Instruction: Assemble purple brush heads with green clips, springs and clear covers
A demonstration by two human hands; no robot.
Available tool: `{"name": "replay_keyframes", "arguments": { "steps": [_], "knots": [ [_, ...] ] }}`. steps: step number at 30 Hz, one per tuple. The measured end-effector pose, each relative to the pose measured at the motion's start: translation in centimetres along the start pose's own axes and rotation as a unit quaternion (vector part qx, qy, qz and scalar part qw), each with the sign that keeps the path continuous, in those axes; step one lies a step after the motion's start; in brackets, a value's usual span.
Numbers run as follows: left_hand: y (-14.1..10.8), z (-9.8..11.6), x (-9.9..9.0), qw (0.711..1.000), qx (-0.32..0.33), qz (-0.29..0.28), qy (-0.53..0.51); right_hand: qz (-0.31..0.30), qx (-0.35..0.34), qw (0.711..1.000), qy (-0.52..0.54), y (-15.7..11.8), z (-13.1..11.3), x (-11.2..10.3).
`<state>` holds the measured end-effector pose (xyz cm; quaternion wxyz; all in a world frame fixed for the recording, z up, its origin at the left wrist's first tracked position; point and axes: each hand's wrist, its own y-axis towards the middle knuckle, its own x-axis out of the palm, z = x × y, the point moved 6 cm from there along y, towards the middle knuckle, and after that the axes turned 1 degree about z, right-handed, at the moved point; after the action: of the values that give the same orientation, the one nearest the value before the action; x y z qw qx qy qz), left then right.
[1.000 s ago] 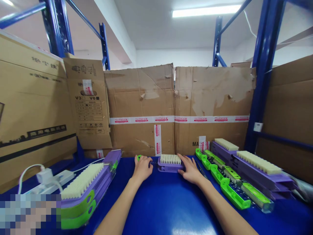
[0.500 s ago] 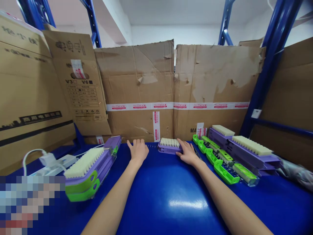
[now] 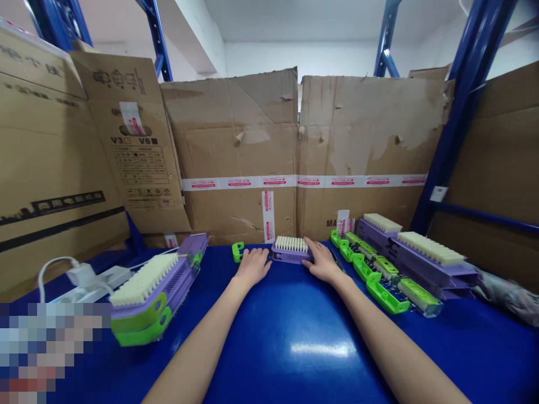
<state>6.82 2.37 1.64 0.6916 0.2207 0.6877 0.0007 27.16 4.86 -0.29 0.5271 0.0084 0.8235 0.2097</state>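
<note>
A small purple block with cream bristles (image 3: pixel 292 245), which looks like a brush or filter part, stands on the blue tabletop near the cardboard. My right hand (image 3: pixel 323 262) grips its right end, fingers at the top and side, thumb at the front. My left hand (image 3: pixel 254 266) lies low on the table just left of the block, fingers partly apart. Nothing shows in it, though the space beneath the palm and fingertips is hidden. Left of that hand sits a bright green curved plastic clip (image 3: pixel 238 252).
At left lies a larger purple-and-green bristled unit (image 3: pixel 147 286) beside a white power strip (image 3: pixel 99 283) with a plug. Along the right run several green clips (image 3: pixel 381 292), clear-and-green pieces (image 3: pixel 419 296) and purple bristled units (image 3: pixel 429 252). Upright cardboard (image 3: pixel 236 140) closes the back.
My left hand has moved right, toward the bristled block, and the green clip now shows beside it. The loose small parts by the block are now covered. My right hand stays put.
</note>
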Motion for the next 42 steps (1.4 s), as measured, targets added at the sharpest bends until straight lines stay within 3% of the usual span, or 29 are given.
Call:
{"name": "replay_keyframes", "arguments": {
  "steps": [4, 10, 13, 20, 26, 33, 42],
  "knots": [
    [0.2, -0.1, -0.7, 0.999, -0.029, 0.020, 0.034, 0.006, -0.005, 1.000, 0.009, 0.2, 0.2, 0.2],
    [0.0, -2.4, -2.7, 0.978, -0.167, 0.120, 0.045, 0.017, -0.010, 1.000, -0.008, 0.0, 0.1, 0.1],
    [-0.2, -2.8, -2.9, 0.970, -0.189, 0.150, 0.041, 0.044, 0.010, 0.998, -0.041, -0.1, 0.2, -0.2],
    [-0.1, -1.1, -2.6, 0.976, -0.134, 0.168, 0.048, 0.101, 0.088, 0.984, -0.116, -0.5, 0.2, -1.7],
    [-0.1, 0.5, -2.4, 0.982, -0.084, 0.165, 0.044, 0.110, -0.012, 0.988, -0.106, -0.5, -1.9, -2.1],
    [0.0, 1.4, -1.8, 0.986, -0.029, 0.156, 0.050, 0.013, -0.087, 0.995, -0.053, -0.9, -3.4, -0.5],
    [0.3, 2.1, -1.0, 0.991, 0.008, 0.122, 0.062, -0.041, -0.078, 0.994, -0.059, -1.2, -4.0, 0.4]
  ]
}}
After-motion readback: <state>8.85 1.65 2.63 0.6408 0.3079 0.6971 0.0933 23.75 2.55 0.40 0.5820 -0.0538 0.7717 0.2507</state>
